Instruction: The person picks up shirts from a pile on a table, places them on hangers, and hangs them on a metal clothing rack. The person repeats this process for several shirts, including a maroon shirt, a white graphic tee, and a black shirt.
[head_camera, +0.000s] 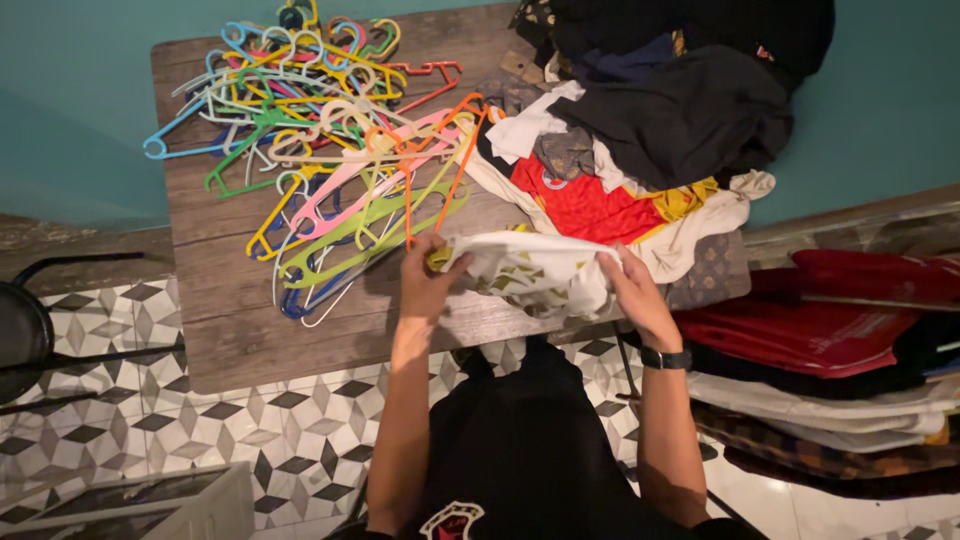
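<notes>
Both hands, left (428, 280) and right (632, 285), are gripping a white garment (530, 268) on the table (240, 330) beside hangers (330, 150).

Person seen from above: dark top, bare forearms, one wristband.

Torso in a black short-sleeved top; fabric plain and matte across chest and shoulders, sleeves ending above the elbows so both forearms are uncovered. Small emblem at the lower front edge of the view, white outline with a red patch inside, partly cut off by the frame. Left hand (428, 280) carries no ring, band or glove that can be made out. Right hand (632, 290) likewise bare; just behind it, on the wrist, a black watch or band (666, 358) with a slim strap and dark rectangular face, details too small to read.
</notes>
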